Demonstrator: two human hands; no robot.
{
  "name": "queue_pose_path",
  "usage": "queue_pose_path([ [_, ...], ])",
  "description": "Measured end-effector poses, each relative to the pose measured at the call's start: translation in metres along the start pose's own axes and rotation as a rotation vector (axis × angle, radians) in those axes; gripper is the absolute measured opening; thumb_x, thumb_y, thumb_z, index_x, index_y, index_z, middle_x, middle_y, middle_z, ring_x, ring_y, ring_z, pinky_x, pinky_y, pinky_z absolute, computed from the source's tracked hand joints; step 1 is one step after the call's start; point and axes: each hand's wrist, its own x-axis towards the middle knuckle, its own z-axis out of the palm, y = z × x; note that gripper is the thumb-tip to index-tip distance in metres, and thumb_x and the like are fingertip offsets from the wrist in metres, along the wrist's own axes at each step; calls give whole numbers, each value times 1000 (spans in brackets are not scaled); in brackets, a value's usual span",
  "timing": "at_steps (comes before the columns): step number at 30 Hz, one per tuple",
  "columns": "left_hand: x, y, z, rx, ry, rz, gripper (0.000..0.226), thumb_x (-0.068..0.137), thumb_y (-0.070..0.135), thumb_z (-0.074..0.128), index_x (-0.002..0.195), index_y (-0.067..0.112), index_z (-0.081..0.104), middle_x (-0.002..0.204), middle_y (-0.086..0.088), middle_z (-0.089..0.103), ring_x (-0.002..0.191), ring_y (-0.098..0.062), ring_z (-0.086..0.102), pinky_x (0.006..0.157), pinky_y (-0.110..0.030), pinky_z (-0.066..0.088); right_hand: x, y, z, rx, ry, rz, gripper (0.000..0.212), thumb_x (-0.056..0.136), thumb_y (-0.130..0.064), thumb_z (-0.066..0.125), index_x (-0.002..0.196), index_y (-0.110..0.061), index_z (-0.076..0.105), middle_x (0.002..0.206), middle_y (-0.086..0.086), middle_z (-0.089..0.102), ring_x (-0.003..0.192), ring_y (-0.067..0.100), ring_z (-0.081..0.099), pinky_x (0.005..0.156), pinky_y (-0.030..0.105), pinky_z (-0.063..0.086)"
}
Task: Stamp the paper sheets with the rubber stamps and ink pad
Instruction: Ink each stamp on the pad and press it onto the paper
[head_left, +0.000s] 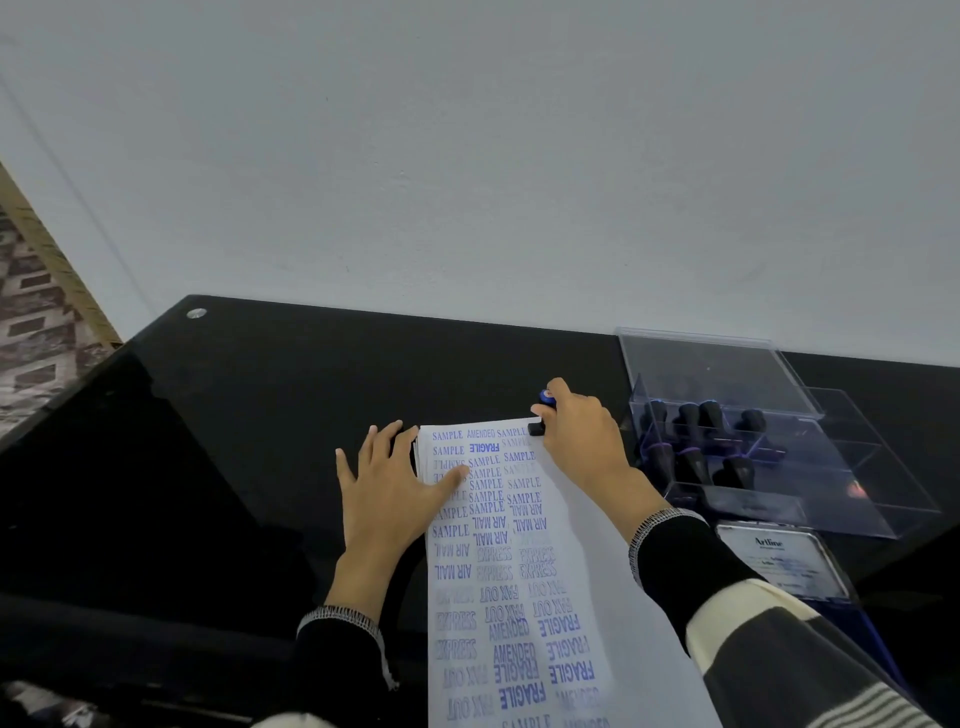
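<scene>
Head view: right hand grips a stamp on the far right corner of the paper.
Left hand lies flat with straight fingers, thumb on the sheet's left edge. Blue prints read SAMPLE, AMENDED, FRAGILE, AIR MAIL, EXPRESS, FAX OUT. Right of the paper, a clear box holds black stamps; nearer, a tin labelled Artline.

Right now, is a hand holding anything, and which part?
The right hand grips a rubber stamp by its handle, base down on the paper sheet's far corner. The left hand holds nothing, resting flat on the sheet's edge.
</scene>
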Motion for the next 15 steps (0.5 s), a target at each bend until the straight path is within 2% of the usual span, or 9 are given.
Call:
queue_pose_path([
  [2,1,0,1,5,-5,-1,88,76,80,43,146,27,33,157,7,22,148,-16,6,118,-51,-3,0,-1,1,3,9,3,30,97,-26,51,124,-13,47,104,7,64,86,18,59,65,23,37],
  [7,1,-2,3,-8,6,-3,88,75,81,44,144,28,36,156,7,24,148,-16,9,117,-52,-3,-11,2,9,50,61,11,24,98,-23,49,118,-11,47,100,9,62,76,15,45,64,24,36],
  [15,3,-2,3,-8,6,-4,85,75,80,46,143,30,37,156,7,25,148,-16,9,117,-52,-2,-3,4,7,82,37,-3,26,97,-24,51,119,-11,48,99,9,64,77,14,50,64,23,38],
])
